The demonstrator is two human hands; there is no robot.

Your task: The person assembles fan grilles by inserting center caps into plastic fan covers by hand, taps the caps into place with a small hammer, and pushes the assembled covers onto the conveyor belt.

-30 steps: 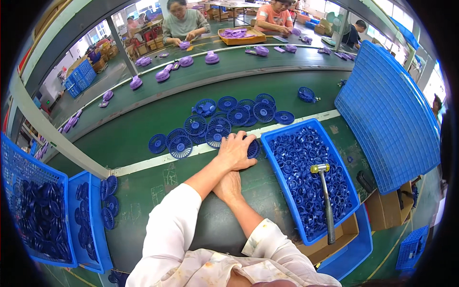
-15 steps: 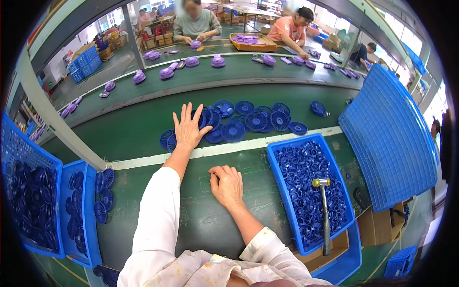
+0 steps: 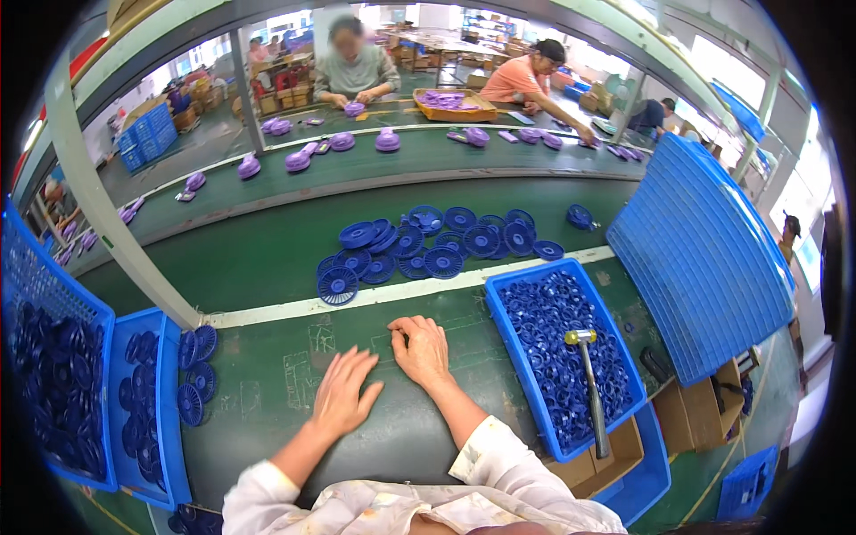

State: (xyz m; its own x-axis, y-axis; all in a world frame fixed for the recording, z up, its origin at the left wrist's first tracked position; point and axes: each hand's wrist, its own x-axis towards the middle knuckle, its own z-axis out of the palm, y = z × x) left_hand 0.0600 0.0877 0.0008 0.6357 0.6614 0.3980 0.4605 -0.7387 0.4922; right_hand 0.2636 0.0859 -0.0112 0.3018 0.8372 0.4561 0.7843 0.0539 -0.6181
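My left hand (image 3: 343, 392) rests over the green worktop (image 3: 241, 379), palm down, fingers stretched and holding nothing. Just to its right, my right hand (image 3: 421, 349) lies on the worktop with curled fingers and the thumb drawn in; whatever they may hold is hidden. Beyond the white strip (image 3: 379, 294), a loose pile of round, slotted dark blue fan covers (image 3: 443, 261) lies on the green belt (image 3: 223, 241). The nearest one overlaps the strip. Neither hand touches the pile.
At right, a blue tray (image 3: 499, 334) of small blue rings carries a hammer (image 3: 588, 383). A tilted blue crate (image 3: 704, 267) stands beyond it. Left are a blue crate (image 3: 111, 392) and a blue bin (image 3: 174, 401) of fan parts. Co-workers handle purple fans (image 3: 387, 140) across the far belt.
My left hand has come back from the pile of fan covers to the near worktop, empty. Several covers now show where it was. My right hand has stayed in place.
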